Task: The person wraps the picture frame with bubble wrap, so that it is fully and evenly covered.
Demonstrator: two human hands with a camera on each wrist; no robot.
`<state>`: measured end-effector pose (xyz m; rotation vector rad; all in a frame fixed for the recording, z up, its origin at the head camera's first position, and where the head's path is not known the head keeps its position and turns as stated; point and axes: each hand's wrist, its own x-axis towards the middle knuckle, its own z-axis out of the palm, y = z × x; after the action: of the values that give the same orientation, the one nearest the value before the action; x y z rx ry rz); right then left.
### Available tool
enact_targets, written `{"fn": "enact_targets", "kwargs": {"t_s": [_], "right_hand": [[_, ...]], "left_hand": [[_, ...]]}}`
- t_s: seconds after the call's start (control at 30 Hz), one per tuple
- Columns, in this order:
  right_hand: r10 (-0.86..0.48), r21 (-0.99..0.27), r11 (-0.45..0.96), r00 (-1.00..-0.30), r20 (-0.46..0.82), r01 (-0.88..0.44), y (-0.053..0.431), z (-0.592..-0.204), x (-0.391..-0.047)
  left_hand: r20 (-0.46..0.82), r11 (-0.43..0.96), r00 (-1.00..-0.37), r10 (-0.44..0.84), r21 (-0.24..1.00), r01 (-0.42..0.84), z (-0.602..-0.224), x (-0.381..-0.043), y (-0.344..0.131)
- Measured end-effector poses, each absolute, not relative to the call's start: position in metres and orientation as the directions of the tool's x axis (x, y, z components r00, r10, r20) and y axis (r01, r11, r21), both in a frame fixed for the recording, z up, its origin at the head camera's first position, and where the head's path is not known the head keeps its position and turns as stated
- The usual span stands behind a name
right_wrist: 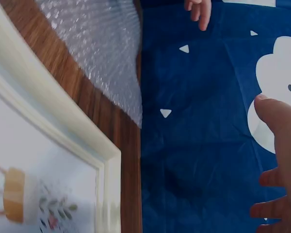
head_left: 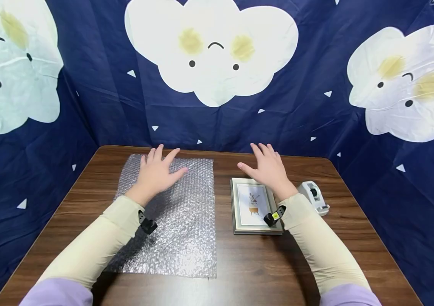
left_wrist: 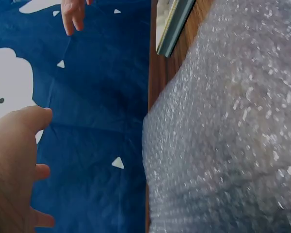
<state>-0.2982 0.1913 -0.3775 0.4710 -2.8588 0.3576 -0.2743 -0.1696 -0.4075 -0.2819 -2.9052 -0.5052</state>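
Note:
My left hand hovers with spread fingers over a sheet of bubble wrap that lies flat on the table. Over the far right part of a picture frame, my right hand is held up, its fingers apart and holding nothing. The frame is pale cream with a print of a potted plant, and its right side is partly hidden by my wrist. In the left wrist view the bubble wrap lies below the raised left hand. The frame's corner shows large in the right wrist view.
A white tape dispenser stands on the table right of the frame, close to my right forearm. The brown wooden table meets a dark blue curtain with white cloud shapes along its back edge and sides.

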Motion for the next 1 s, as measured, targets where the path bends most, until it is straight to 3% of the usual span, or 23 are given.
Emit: {"fn": "enact_targets", "kwargs": {"t_s": [0.6,1.0], "right_hand": [[-0.341,-0.320,0.848,-0.897,0.282,-0.423,0.159,-0.402,-0.284],[-0.408,-0.372,0.797,-0.879,0.248,-0.475,0.130,-0.427,-0.261]], "left_hand": [[0.260,0.900,-0.955,0.143,0.366,0.235,-0.425,-0.256,-0.210],[0.173,0.899,-0.978,0.115,0.400,0.176,-0.447,-0.254,-0.231]]}}
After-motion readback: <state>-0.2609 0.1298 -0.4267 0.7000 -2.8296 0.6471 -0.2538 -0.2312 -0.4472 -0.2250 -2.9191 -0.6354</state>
